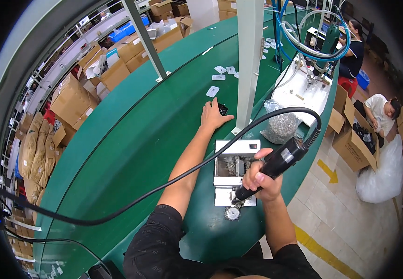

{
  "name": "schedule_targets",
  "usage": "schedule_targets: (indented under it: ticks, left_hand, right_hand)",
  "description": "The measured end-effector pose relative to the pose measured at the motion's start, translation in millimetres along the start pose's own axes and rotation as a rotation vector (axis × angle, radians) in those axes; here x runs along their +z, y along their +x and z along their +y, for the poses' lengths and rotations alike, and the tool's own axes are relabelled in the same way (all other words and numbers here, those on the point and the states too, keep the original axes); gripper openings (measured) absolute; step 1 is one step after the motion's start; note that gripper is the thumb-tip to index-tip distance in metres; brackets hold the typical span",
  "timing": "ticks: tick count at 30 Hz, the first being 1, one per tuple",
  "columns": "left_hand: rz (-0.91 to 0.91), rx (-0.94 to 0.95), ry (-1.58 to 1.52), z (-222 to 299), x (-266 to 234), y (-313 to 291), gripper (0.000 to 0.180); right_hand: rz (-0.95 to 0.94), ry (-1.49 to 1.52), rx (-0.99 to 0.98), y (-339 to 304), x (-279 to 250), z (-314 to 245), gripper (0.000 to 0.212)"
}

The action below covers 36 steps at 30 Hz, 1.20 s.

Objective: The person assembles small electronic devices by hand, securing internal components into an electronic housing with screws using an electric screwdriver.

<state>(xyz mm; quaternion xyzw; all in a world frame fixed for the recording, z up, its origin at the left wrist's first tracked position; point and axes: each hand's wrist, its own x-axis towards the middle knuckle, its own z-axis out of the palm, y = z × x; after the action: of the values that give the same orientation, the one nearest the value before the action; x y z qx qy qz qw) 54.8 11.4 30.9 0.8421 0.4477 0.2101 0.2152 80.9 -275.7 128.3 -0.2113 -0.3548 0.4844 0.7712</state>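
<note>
My right hand (264, 180) is wrapped around a black electric screwdriver (283, 160). Its tip points down at the front of a white screw feeder (222, 181), whose tray holds small screws. The exact contact at the tip is hard to see. My left hand (213, 115) reaches forward over the green work surface, thumb and forefinger spread. Between them lies a small black part (223, 109), partly hidden by the hand. Just beyond the fingertips is a white card-like piece (212, 91). A round metal piece (232, 213) sits at the feeder's near end.
The screwdriver's black cable (164, 186) arcs across the view. A white post (248, 69) stands beyond the feeder. A clear bag of screws (279, 128) lies right of it. More white pieces (218, 77) lie farther off. Two people sit at the right, near an open carton (357, 149).
</note>
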Motion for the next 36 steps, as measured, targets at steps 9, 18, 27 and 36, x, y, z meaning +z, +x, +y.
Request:
schedule_targets:
  ticks: [9, 18, 27, 36]
  left_hand:
    - [0.151, 0.152, -0.135, -38, -32, -50, 0.082]
    - [0.187, 0.209, -0.058, 5, -175, -271, 0.078]
    - [0.072, 0.132, -0.27, 47, -149, -406, 0.084]
    - [0.187, 0.207, -0.406, 63, -138, -425, 0.087]
  right_hand:
    - [0.025, 0.128, -0.02, -3, -3, -1, 0.043]
    - [-0.001, 0.146, -0.034, 8, -11, -4, 0.049]
    - [-0.132, 0.243, -0.079, -24, 66, -20, 0.04]
    - [-0.263, -0.089, -0.098, -83, 116, -4, 0.046]
